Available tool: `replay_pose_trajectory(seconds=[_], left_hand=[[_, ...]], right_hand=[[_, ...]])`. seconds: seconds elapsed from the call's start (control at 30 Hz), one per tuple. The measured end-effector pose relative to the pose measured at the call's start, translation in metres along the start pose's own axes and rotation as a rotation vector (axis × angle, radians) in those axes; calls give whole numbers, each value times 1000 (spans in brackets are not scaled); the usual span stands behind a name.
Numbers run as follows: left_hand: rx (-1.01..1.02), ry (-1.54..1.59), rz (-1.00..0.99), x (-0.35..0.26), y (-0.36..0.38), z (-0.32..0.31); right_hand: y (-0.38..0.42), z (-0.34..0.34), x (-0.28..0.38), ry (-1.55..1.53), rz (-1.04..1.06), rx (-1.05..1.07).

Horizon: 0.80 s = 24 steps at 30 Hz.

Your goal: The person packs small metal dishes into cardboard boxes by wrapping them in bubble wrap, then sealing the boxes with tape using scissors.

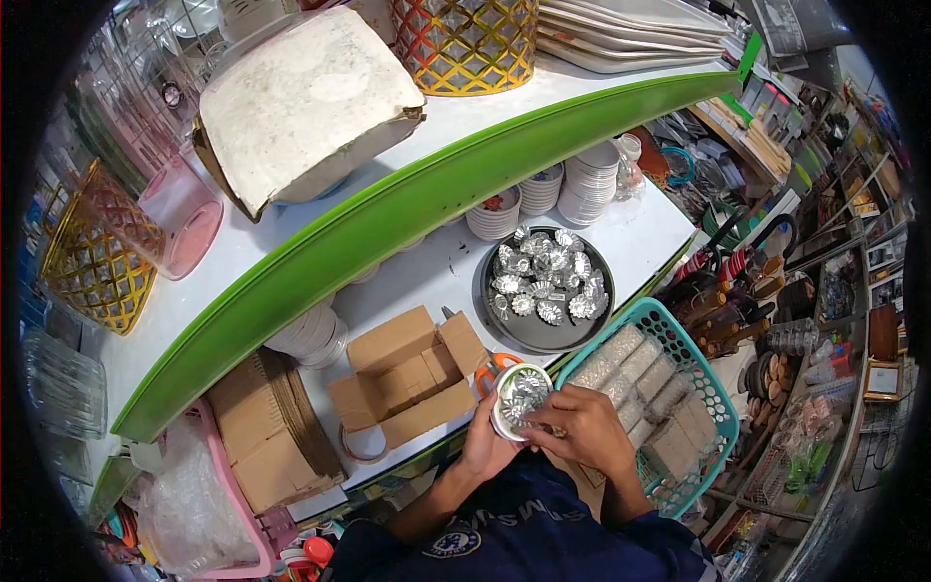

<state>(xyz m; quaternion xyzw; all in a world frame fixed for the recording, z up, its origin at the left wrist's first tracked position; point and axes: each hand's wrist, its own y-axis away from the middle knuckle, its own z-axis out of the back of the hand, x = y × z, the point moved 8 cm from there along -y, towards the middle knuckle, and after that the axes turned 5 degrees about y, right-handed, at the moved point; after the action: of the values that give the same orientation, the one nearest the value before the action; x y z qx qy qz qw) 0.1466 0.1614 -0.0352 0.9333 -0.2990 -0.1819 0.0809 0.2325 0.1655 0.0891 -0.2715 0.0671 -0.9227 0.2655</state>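
Holding a small round tin (pixel 521 399) stuffed with shiny fluted moulds, the left hand (pixel 488 441) cups it from below while the right hand (pixel 579 427) pinches its rim — tilt it and the moulds could spill off the shelf edge. Behind it, a dark round tray (pixel 543 335) holds more moulds; the teal basket (pixel 669 325) carries wrapped packets.

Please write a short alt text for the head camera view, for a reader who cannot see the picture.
Seen from above, a person's left hand holds a small round metal tin of fluted foil moulds while the right hand reaches into it. Behind it, a dark round tray with more moulds lies on a white shelf, between an open cardboard box and a teal basket.
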Motion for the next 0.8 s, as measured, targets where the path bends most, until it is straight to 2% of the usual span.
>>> replay_pose_trajectory(seconds=[0.1, 0.2, 0.27, 0.3, 0.37, 0.47, 0.7, 0.8], left_hand=[[22, 28, 19, 3, 0, 1], [33, 77, 21, 4, -1, 4], [95, 49, 38, 4, 0, -2], [94, 48, 38, 4, 0, 0], [63, 50, 60, 8, 0, 8], [29, -26, 73, 12, -2, 14], [90, 46, 70, 14, -4, 5], [71, 55, 72, 14, -3, 6]], right_hand=[[2, 1, -7, -80, -27, -10], [3, 4, -24, -159, -98, -105], [4, 12, -47, -136, -293, -239], [1, 11, -54, -137, -292, -239], [0, 14, -82, -30, -454, -331], [-13, 6, -107, 62, -480, -378], [-38, -16, -126, 363, -501, -253], [-39, -21, -125, 378, -489, -235]])
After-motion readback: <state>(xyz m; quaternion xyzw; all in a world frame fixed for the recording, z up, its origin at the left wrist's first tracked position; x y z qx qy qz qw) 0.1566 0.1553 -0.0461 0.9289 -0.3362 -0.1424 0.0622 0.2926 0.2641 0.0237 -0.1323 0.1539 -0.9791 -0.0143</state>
